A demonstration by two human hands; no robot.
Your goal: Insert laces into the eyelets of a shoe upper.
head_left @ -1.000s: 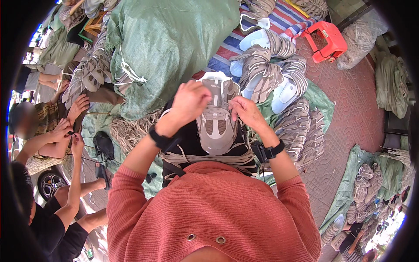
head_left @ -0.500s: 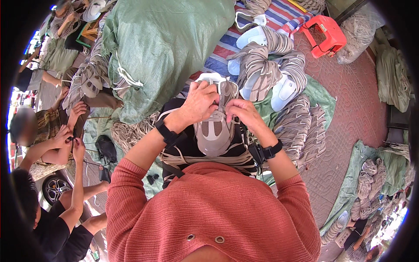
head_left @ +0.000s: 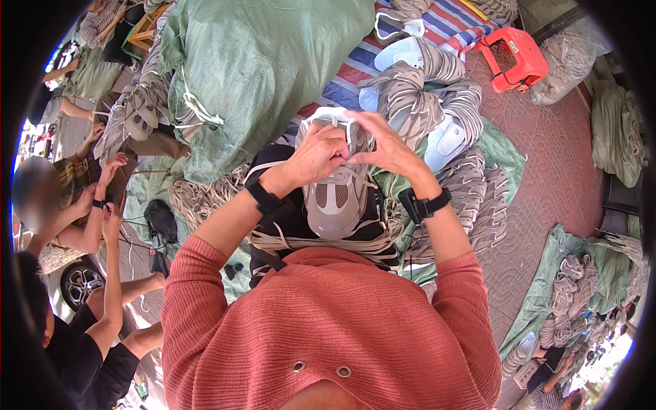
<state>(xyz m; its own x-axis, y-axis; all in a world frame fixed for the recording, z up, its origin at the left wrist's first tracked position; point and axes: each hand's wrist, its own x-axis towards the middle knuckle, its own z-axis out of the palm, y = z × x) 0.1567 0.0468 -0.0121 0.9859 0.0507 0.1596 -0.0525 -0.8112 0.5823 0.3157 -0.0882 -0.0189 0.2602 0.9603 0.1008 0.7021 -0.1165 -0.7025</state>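
A grey-brown sneaker [head_left: 333, 217] with a mesh toe and white collar lining rests on my lap, toe toward me. My left hand [head_left: 318, 154] is closed over the lacing area, its fingertips pinched together; whatever they grip is hidden. Close beside it, my right hand [head_left: 391, 149] is open over the shoe's right side. Its thumb points at the left fingertips and its forefinger reaches toward the collar. Pale flat laces [head_left: 321, 247] lie in a bundle across my lap below the toe.
A big green sack [head_left: 266, 75] stands ahead to the left. Nested sneakers [head_left: 410, 102] lie on a striped sheet [head_left: 352, 65], with more shoes [head_left: 471, 198] at right. A red plastic stool [head_left: 529, 61] is far right. Co-workers' hands [head_left: 102, 198] are busy at left.
My right hand has opened and moved up from beside the toe to near the collar, its fingers now spread. The left hand stays closed on the lacing area.
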